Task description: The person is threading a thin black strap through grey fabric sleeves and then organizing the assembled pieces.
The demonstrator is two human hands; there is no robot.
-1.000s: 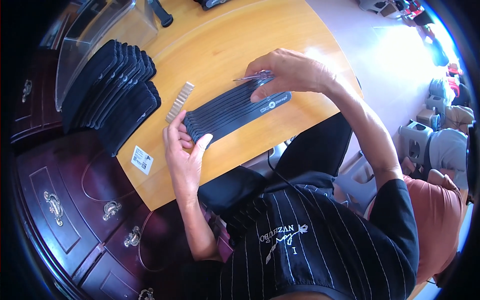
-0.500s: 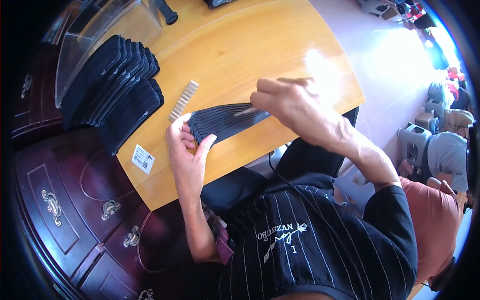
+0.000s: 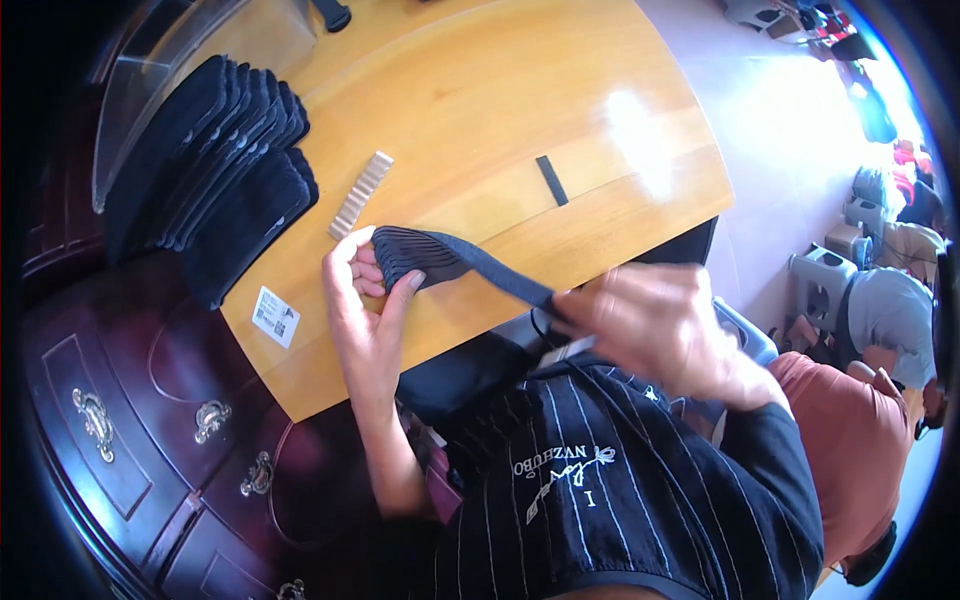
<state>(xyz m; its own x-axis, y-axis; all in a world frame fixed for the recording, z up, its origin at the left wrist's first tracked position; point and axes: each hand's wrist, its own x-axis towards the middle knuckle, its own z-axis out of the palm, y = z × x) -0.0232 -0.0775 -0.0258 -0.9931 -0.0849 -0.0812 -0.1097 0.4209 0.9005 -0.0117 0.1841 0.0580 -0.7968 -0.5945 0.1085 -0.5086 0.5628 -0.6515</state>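
My left hand (image 3: 372, 300) is closed around one end of a stack of black fabric straps (image 3: 412, 258), thumb on the near side and fingers behind. One black strap (image 3: 500, 278) stretches from this stack toward my right hand (image 3: 650, 325), which is blurred but closed on its far end, just off the table's front edge. A short black strip (image 3: 552, 181) lies by itself on the wooden table. Beside my left hand's fingertips rests a short ridged, tan-gold strip (image 3: 361, 195).
Several black padded pieces (image 3: 190, 165) stand in a row at the table's left. A white printed label (image 3: 274, 318) sits near the left edge of the table (image 3: 450, 110). Dark red cabinets (image 3: 110, 420) are on the left. A person in a reddish top (image 3: 835, 440) is at the right.
My right hand has moved down and right, drawing one strap's end off the table. The short black strip is now visible on the table. My left hand still grips the stack.
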